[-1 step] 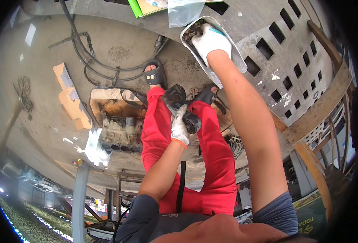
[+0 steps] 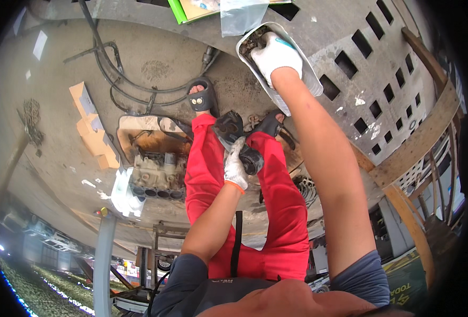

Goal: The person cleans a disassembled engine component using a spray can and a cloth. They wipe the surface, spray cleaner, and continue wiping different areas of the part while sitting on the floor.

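Note:
My left hand (image 2: 235, 168), in a soiled white knit glove with an orange cuff, is closed around a black metal engine part (image 2: 227, 128). The part sits between my knees, with a wide end away from me and a round end by my right knee. At the upper right, my right hand (image 2: 279, 54), in a cleaner white glove, reaches into a white plastic tub (image 2: 312, 79). Its fingers look curled down among small dark metal pieces (image 2: 251, 43); the tips and anything in them are hidden.
An engine block (image 2: 157, 171) with a row of bores lies left of my legs, near flattened cardboard (image 2: 92, 127) and a white plastic bag (image 2: 125, 193). Black hoses (image 2: 133, 84) cross the floor. A perforated metal plate (image 2: 340, 100) and wooden beams (image 2: 419, 142) lie right.

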`<state>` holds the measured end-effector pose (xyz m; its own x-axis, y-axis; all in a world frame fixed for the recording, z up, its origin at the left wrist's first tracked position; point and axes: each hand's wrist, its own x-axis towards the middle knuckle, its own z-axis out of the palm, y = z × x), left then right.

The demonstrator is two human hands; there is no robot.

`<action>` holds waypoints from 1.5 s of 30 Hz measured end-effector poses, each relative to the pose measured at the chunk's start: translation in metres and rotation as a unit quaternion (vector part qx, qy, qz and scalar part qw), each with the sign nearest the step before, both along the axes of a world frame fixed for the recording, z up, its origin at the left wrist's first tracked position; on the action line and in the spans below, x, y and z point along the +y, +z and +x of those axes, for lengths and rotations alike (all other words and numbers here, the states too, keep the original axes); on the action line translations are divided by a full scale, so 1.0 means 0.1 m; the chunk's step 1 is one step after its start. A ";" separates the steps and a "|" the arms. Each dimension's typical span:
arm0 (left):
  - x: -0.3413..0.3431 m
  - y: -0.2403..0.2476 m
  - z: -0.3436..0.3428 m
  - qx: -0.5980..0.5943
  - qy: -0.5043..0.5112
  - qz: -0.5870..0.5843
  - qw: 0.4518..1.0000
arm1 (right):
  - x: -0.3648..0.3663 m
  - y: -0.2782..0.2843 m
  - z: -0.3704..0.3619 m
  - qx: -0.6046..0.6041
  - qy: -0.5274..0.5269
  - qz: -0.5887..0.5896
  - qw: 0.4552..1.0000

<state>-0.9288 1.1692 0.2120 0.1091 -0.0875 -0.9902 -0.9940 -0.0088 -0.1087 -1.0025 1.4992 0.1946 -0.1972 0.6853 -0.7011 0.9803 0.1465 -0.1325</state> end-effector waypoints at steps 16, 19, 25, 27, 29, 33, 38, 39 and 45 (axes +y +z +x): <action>0.04 0.03 -0.07 -0.007 0.017 0.017 1.000 | -0.11 0.02 0.08 0.035 -0.020 0.043 0.998; 0.08 0.07 -0.10 0.004 0.028 0.010 1.000 | 0.01 -0.02 0.04 0.037 0.007 0.040 0.999; 0.08 0.06 -0.13 0.009 0.037 0.035 0.999 | -0.10 -0.07 0.08 0.004 0.088 0.089 0.992; 0.06 0.06 -0.13 0.002 0.040 0.036 0.999 | -0.04 -0.02 0.00 0.004 0.071 0.062 0.996; 0.08 0.09 -0.15 0.002 0.031 0.026 0.999 | 0.01 -0.02 -0.06 0.000 0.062 0.047 0.997; 0.15 0.16 -0.22 -0.014 0.045 0.022 0.999 | 0.03 -0.04 -0.10 -0.006 0.065 0.045 0.997; 0.10 0.14 -0.22 -0.038 0.071 0.037 0.996 | -0.06 -0.02 0.08 0.150 -0.104 0.032 0.983; 0.10 0.14 -0.23 -0.033 0.077 0.038 0.996 | -0.10 0.09 0.09 0.209 -0.224 -0.030 0.951; 0.16 0.19 -0.24 -0.019 0.077 0.036 0.996 | -0.18 0.08 0.52 0.443 -0.364 -0.099 0.813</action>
